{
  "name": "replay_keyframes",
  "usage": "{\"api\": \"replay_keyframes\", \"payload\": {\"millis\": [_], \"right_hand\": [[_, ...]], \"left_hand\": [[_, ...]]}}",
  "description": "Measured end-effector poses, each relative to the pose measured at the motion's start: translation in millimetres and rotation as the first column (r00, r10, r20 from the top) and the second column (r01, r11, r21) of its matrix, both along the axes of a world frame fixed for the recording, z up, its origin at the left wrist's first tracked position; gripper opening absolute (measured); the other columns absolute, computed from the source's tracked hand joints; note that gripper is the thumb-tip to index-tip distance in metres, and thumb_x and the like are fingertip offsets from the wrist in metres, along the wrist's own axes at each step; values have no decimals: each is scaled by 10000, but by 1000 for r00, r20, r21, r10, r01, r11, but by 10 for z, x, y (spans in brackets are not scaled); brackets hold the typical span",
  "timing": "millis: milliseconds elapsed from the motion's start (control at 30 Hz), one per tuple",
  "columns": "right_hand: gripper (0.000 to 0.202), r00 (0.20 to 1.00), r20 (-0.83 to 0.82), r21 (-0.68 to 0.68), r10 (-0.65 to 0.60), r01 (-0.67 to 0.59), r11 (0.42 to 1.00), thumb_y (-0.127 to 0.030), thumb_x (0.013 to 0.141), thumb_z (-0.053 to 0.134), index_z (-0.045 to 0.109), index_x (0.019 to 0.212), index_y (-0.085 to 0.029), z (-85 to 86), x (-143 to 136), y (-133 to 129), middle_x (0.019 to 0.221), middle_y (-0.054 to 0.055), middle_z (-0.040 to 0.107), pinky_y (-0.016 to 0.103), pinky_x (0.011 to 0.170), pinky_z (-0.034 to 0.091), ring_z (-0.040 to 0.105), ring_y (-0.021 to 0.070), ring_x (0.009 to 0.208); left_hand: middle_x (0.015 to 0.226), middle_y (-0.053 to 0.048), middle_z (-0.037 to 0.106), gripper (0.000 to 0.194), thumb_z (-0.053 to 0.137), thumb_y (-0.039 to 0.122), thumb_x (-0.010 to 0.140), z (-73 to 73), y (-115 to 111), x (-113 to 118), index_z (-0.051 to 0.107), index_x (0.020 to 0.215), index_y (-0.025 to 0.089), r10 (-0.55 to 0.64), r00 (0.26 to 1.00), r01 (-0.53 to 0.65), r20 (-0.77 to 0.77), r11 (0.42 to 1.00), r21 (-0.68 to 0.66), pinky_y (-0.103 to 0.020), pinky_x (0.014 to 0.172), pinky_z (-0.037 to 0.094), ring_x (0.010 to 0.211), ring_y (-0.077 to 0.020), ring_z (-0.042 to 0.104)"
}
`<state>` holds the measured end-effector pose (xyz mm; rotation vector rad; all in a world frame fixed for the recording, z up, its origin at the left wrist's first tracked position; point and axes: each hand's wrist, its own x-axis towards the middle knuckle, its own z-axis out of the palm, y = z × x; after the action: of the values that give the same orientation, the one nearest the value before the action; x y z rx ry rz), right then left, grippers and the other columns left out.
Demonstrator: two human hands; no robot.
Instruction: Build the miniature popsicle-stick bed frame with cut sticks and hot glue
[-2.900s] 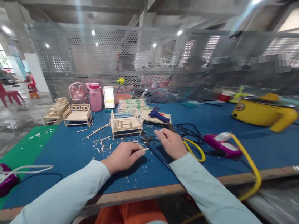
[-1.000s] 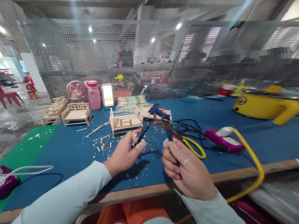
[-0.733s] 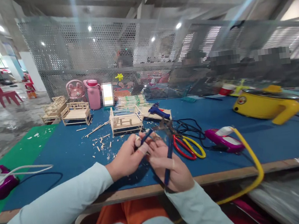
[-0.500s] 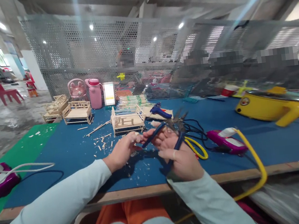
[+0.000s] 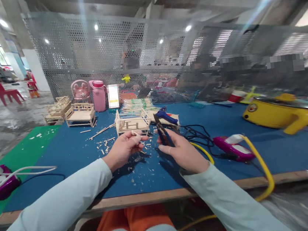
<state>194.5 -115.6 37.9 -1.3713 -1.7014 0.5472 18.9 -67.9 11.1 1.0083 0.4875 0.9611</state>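
Note:
My left hand point(image 5: 126, 148) is closed in a pinch above the blue mat, its fingertips together. A small pale bit shows at them, but I cannot make out what it is. In my right hand point(image 5: 184, 151) is a pair of cutting pliers point(image 5: 160, 127) with dark blue handles, its jaws pointing up and away from me. The two hands are a little apart. Just beyond them stands a miniature wooden bed-like frame point(image 5: 120, 126), with small joined sticks lying on it. Loose sticks point(image 5: 102, 131) and short offcuts point(image 5: 104, 151) lie scattered left of it.
Behind my right hand lies a blue glue gun point(image 5: 168, 117) by black cables point(image 5: 197, 132). More small wooden furniture point(image 5: 80, 116) stands left, near a pink jug point(image 5: 99, 97). Purple power strips point(image 5: 238, 150) lie on both sides. At right sits a yellow electric pot point(image 5: 270, 115).
The pliers have turned from pointing right to pointing up and away, and their handles have come closer together. My hands have moved apart, and my right fingers have curled round the handles.

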Motion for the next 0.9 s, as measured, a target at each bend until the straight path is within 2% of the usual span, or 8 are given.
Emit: {"api": "replay_keyframes", "payload": {"millis": [100,233,367,467,567,633,767,900], "right_hand": [[225,973,-232,-59,0,-14,998,-310,696,591,572,877,-179,-32,-148,29,596,-31,555,294,601,449,524,133,562],[323,827,-561,-103,45,-123,987,-408,655,648,567,869,-180,-89,-365,99,670,-15,579,275,549,459,517,115,539],[318,798,-600,-56,58,-115,992,-395,642,671,572,867,-192,-134,-435,155,685,-11,598,288,594,491,540,126,562],[305,869,-493,0,49,-57,998,-367,674,641,567,906,-184,-132,-385,163,788,24,636,312,677,496,583,155,666],[232,967,-252,117,-38,69,991,-316,706,606,580,884,-171,-78,-295,153,806,31,639,311,726,475,587,168,730],[198,997,-64,200,-53,65,978,-280,733,573,594,899,-175,-26,-238,140,808,25,643,301,731,465,588,170,747],[213,964,265,253,14,-84,964,-200,754,519,611,946,-189,45,-186,111,865,40,670,286,734,457,613,192,808],[229,913,405,266,39,-159,951,-147,748,501,616,941,-192,34,-214,102,924,57,683,280,752,460,625,207,875]], "left_hand": [[971,-61,657,304,712,342,660,-3,-8,-1,616,869,144,56,997,-51,-54,995,91,-236,681,445,747,-97,570],[1114,-80,615,329,713,377,641,1,-44,6,681,864,137,81,992,-53,-101,966,254,-298,817,440,905,-157,571],[1161,-93,595,245,674,371,681,4,-51,-3,700,739,134,199,968,-125,-155,912,392,-325,943,384,1076,-204,518],[1118,-95,617,232,656,341,704,-20,-42,-1,699,815,142,274,943,-154,-187,861,486,-323,970,363,1112,-209,498],[1123,-96,605,397,638,322,725,-54,-39,10,604,1081,149,279,935,-141,-219,859,492,-308,884,421,1012,-191,541],[1069,-92,618,411,573,331,776,-61,-43,9,553,1137,137,289,917,-113,-275,849,515,-285,813,439,914,-171,561],[785,-32,635,276,428,307,848,-40,-47,-25,636,860,125,346,831,58,-436,726,685,-240,684,409,717,-137,535],[582,20,508,278,418,276,837,-29,-31,-55,566,652,131,419,750,155,-512,641,752,-203,541,312,573,-97,417]]}}
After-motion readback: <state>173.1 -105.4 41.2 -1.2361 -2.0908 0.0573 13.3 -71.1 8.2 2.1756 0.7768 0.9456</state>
